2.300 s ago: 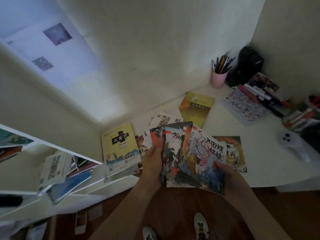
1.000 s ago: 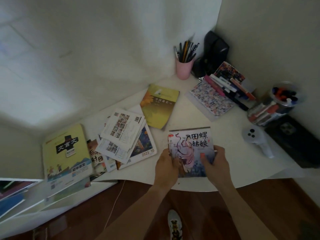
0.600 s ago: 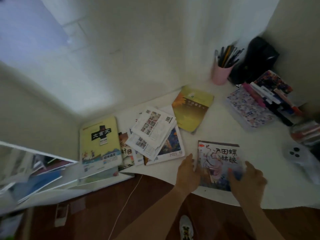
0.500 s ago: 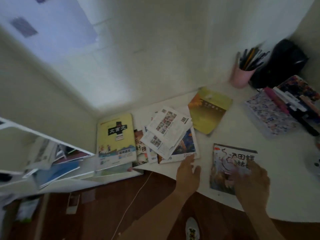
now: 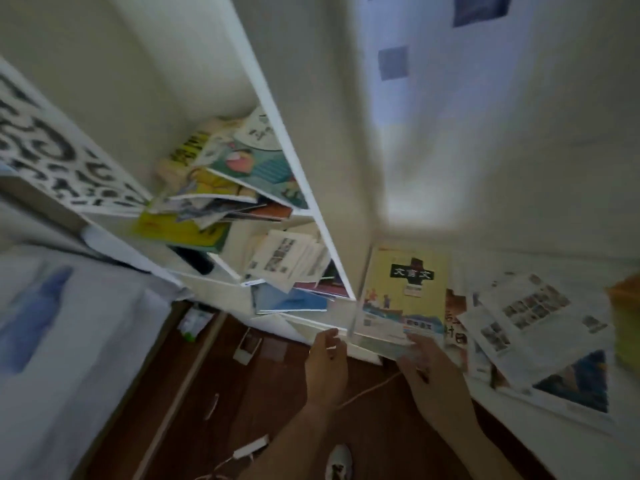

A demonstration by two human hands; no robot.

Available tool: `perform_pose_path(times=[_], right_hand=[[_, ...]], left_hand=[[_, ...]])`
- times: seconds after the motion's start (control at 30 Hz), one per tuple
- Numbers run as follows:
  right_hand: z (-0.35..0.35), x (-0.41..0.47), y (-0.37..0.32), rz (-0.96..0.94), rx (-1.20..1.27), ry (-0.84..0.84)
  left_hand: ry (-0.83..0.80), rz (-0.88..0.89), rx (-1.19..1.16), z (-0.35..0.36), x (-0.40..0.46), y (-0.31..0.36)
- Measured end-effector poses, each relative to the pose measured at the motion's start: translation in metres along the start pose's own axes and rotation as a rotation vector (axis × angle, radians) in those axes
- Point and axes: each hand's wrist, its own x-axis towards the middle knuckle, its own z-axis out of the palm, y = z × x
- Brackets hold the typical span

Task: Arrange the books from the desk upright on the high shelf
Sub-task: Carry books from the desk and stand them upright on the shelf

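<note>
A person stands at the corner where a white desk (image 5: 519,407) meets a white shelf unit (image 5: 313,216), looking down at both hands. The picture is blurred by motion.

The right hand (image 5: 427,370) reaches to the near edge of a yellow book (image 5: 403,292) lying flat at the desk's left end, hard against the shelf unit's side panel. Its fingers lie over the book's lower edge; whether they pinch it or only rest there cannot be told through the blur. The left hand (image 5: 327,356) hovers just left of the book, below the shelf's lowest board, fingers loosely curled and holding nothing visible.

More books and booklets (image 5: 519,317) lie overlapping to the right of the yellow one, partly tucked under its edge. On the shelves (image 5: 242,188), books are heaped at slants, none upright.

Risks, as a judgement: the yellow book overhangs the desk edge, so a weak pinch at one corner could let it slip to the wooden floor (image 5: 242,393). Pulling it out could drag the overlapping booklets off with it. The crowded, leaning piles on the shelves leave little standing room; pushing a book in may topple them. A cable (image 5: 372,388) trails beneath the hands and could snag.
</note>
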Motion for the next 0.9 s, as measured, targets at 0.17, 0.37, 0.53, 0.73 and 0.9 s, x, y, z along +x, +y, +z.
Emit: perform_pose_path(times=[0.17,0.37,0.53,0.73,0.9], right_hand=[[0.054,0.02,-0.114,-0.165,0.033,-0.103],[0.071,0.02,-0.242,-0.251,0.179,0.017],[0.082,0.015,-0.321,-0.46,-0.019,0.402],[0.109,0.049,-0.388,-0.782,-0.438,0.626],[0.118,0.091,-0.402,-0.633,-0.845,0.43]], left_hand=[[0.03,-0.095,-0.196,-0.1,0.023,-0.015],[0.059,-0.109,-0.651,-0.243,0.064,0.006],[0.067,-0.224,-1.033,-0.319,0.126,0.039],[0.005,-0.107,-1.078,-0.343,0.183,0.043],[0.07,-0.081,-0.895,-0.352,0.201,0.043]])
